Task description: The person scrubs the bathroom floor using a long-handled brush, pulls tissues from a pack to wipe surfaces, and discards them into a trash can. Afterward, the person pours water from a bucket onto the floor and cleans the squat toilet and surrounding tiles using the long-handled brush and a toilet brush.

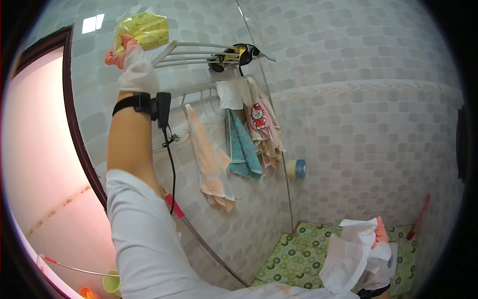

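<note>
High at the upper left, my left hand (pixel 130 59) is closed on a yellow plastic packet (pixel 147 31) with a clear wrapping around its edge. The packet is raised above the left end of a white wall rack (pixel 191 52). Low on the right, my right hand (pixel 381 233) grips several thin white sheets (pixel 346 256) that hang down to its left; whether they are paper or cloth I cannot tell. Both hands seem to wear gloves with pale fingers and whitish cuffs. The sheets partly hide the fingers of my right hand.
Yellow-black goggle-like gear (pixel 234 56) sits on the rack. Below hang a peach towel (pixel 209 164), a teal towel (pixel 243 147) and a Hello Kitty cloth (pixel 259 117). A red-handled stick (pixel 174 205) leans at the wall. A dark door frame (pixel 74 114) stands left, above a green bucket (pixel 111 282).
</note>
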Available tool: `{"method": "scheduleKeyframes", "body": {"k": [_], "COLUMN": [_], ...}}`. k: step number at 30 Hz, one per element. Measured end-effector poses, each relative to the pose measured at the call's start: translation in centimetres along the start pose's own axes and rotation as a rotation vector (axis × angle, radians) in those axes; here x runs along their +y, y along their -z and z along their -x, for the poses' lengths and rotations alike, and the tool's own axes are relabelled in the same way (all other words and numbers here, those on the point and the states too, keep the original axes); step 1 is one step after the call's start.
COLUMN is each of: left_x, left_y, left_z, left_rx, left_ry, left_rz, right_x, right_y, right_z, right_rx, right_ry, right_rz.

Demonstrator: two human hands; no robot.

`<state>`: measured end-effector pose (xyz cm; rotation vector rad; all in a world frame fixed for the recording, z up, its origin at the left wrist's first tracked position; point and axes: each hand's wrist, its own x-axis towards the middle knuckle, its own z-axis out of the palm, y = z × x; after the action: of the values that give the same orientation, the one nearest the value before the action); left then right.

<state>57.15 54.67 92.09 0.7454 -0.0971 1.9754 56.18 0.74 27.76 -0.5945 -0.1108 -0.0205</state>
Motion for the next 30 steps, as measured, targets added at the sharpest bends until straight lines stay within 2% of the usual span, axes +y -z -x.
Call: {"method": "scheduleKeyframes", "body": {"k": [4,6,7,9,12,13,14,15,17,18,19,20,21,23,24,25,26,27,29,30], "left_x": [-7.7,-12.1,-13.0,-13.4,-13.1,-12.6,-12.0,-8.9,0.0,-1.4,-1.3,-3.2,-1.4,1.3,2.9,4.4,5.7,7.3,10.5,11.2], "left_y": [-3.7,-3.2,-3.1,-1.1,2.5,4.0,5.6,11.6,20.2,23.9,27.5,31.8,34.7,39.5,41.1,43.4,45.2,45.9,46.6,47.2], "left_z": [-2.1,-3.8,-4.1,-5.1,-6.5,-4.8,-2.0,6.6,22.7,27.2,31.4,35.7,38.5,44.5,46.7,49.1,51.0,51.5,51.9,52.1], "left_rx": [0.049,-0.475,-0.618,-0.557,-0.472,-0.535,-0.625,-1.03,-1.171,-1.408,-1.629,-1.703,-1.745,-1.796,-1.812,-1.729,-1.622,-1.615,-1.488,-1.481], "left_ry": [-0.056,-0.113,-0.196,-0.418,-0.708,-0.76,-0.725,-0.596,-0.182,-0.109,0.142,0.555,0.911,0.981,1.061,1.344,1.621,1.661,2.159,2.2], "left_rz": [-0.062,-0.571,-0.762,-0.9,-0.749,-0.567,-0.372,0.116,0.269,0.425,0.677,0.719,0.687,0.69,0.711,0.758,0.793,0.795,1.171,1.187], "right_x": [-1.2,-1.6,-1.9,-2.6,-3.6,-3.5,-3.4,-3.2,-1.4,-0.5,0.4,1.2,2.0,2.9,2.9,3.4,4.1,4.7,5.2,5.3], "right_y": [0.0,-0.1,0.1,0.4,-0.1,-0.5,-0.8,-0.8,-1.6,-1.9,-2.4,-2.9,-3.5,-4.9,-7.6,-9.9,-11.4,-12.7,-13.0,-12.6], "right_z": [1.3,1.8,2.0,2.6,3.2,3.6,3.2,3.3,4.1,4.1,4.4,4.9,5.8,8.5,10.5,12.7,14.3,15.8,18.2,19.4], "right_rx": [0.025,0.02,0.008,-0.047,-0.182,-0.226,-0.3,-0.335,-0.446,-0.473,-0.504,-0.527,-0.536,-0.505,-0.283,-0.056,-0.02,-0.006,0.048,0.236], "right_ry": [0.087,0.131,0.162,0.226,0.311,0.312,0.288,0.274,0.213,0.187,0.157,0.125,0.098,0.075,-0.027,-0.126,-0.128,-0.078,-0.011,0.009], "right_rz": [-0.036,-0.057,-0.078,-0.117,-0.199,-0.233,-0.266,-0.281,-0.315,-0.312,-0.307,-0.303,-0.294,-0.277,-0.337,-0.397,-0.395,-0.351,-0.298,-0.202]}}
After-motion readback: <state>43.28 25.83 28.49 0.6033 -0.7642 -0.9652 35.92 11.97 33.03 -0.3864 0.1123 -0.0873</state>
